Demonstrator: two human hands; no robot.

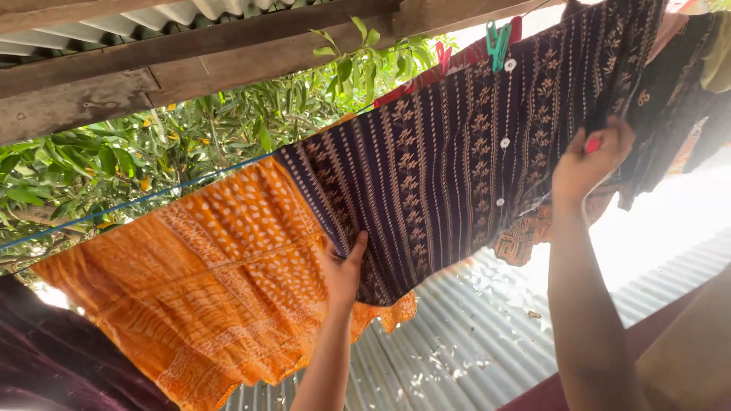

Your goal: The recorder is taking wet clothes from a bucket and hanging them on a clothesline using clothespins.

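We are reaching up to a dark patterned garment (pixel 464 152) hanging on a blue clothesline (pixel 137 202). Our left hand (pixel 343 270) is pinching its lower edge, seemingly holding the cloth taut. Our right hand (pixel 590 164) is closing around a red clothespin (pixel 592 144) against the garment's far side. A teal clothespin (pixel 499 42) is clipping the top. An orange dotted cloth (pixel 213 281) is crowding the left side, overlapping the garment there, beneath a wooden beam (pixel 190 65).

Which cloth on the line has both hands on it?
The dark striped shirt with white buttons; the left hand and right hand grip it, not the orange cloth beside it.
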